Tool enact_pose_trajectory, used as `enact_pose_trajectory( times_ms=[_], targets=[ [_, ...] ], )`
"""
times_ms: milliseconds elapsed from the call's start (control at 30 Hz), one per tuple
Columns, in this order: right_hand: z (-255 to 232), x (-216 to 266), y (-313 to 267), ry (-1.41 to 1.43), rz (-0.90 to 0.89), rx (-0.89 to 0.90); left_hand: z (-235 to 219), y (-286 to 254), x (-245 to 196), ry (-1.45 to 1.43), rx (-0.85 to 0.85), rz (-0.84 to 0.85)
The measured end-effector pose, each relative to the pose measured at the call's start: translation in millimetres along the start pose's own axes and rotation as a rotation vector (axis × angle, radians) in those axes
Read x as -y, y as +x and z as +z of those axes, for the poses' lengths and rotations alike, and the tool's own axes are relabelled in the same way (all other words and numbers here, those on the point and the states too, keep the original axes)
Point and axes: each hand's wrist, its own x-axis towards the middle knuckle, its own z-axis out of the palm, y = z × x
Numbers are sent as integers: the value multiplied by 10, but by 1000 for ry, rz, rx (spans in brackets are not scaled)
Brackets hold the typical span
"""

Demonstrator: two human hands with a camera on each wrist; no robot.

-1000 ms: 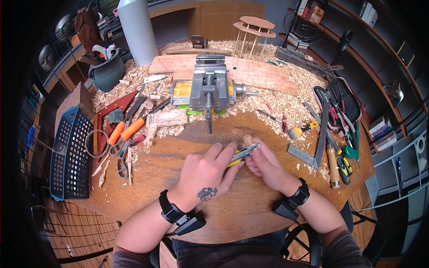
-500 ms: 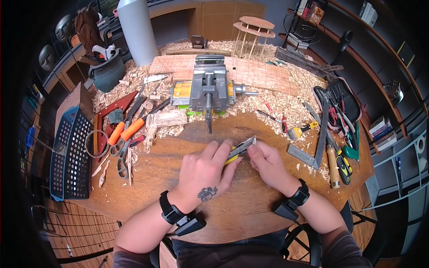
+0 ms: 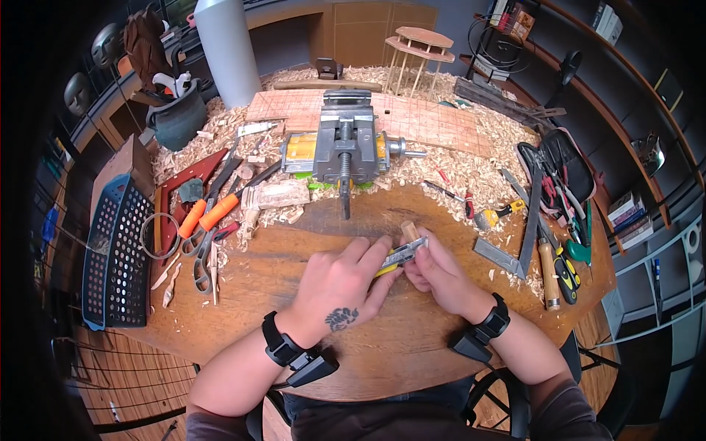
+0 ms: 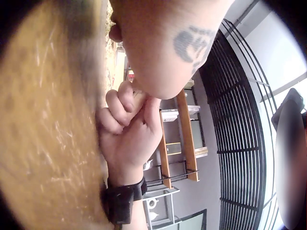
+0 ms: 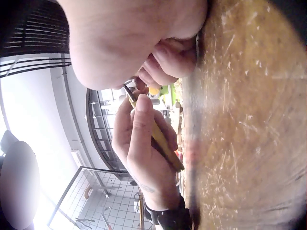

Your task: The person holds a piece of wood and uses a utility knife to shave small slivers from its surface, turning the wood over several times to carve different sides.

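My left hand [image 3: 342,273] grips a yellow and grey utility knife [image 3: 401,255], its blade end pointing right, toward the other hand. In the right wrist view the yellow knife handle [image 5: 165,151] runs under the left thumb. A small light wooden piece [image 3: 409,231] is held in my right hand [image 3: 443,273], its top end standing out above the fingers. The blade end overlaps this piece beside the right thumb. From the left wrist, the right hand [image 4: 129,139] shows curled round the wood, whose lower part is hidden.
A metal vise [image 3: 344,143] stands ahead among wood shavings. Scissors [image 3: 200,268], orange-handled tools [image 3: 219,212] and a perforated basket [image 3: 118,257] lie left. To the right are a metal square [image 3: 526,242], a wooden-handled tool [image 3: 548,275] and pliers [image 3: 566,275].
Half a second ago the knife was angled further up and the wooden piece was mostly hidden. Now the knife lies lower and the wood's end shows again, much as a second ago.
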Motion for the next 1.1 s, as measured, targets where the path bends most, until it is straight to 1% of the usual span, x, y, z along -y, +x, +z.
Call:
enact_pose_trajectory(
  times_ms=[67,133,200,233,333,433,500,567,633,733,833,900,933,1000,1033,1100],
  targets=[
    [15,-3,0,-32,4,-13,-3,-1,-10,10,2,-3],
    [23,-14,4,-65,7,-26,3,-1,-27,32,-32,-16],
    [21,-38,10,-145,-55,-60,11,-2,-16,48,-51,7],
    [20,-33,12,-145,-55,-60,14,-1,-13,63,-70,29],
    [8,-13,24,-199,-56,-102,16,5,-22,60,-108,15],
    [-8,-14,27,-253,-28,-108,16,1,-12,61,-107,9],
    [-5,-51,40,-172,-87,-94,17,6,-9,60,-102,9],
    [-23,-95,27,-184,-69,-105,13,6,-14,59,-96,8],
    [-25,-90,23,-196,-50,-115,2,0,-38,37,-7,-28],
    [7,-26,27,-255,-90,-95,29,-6,-35,23,-14,-15],
    [33,-41,38,-272,-128,-143,32,-9,-44,48,-30,-33],
    [11,-93,53,-383,-206,-209,22,-7,-53,54,-39,-33],
    [12,-83,49,-383,-206,-209,15,-6,-58,61,-49,-34],
    [24,-39,38,-490,-218,-272,0,-1,-75,67,-57,-37],
    [43,-11,38,-490,-219,-271,-5,0,-79,73,-65,-40],
    [78,35,42,-525,-240,-327,15,-2,-55,71,-86,-28]
  ],
)
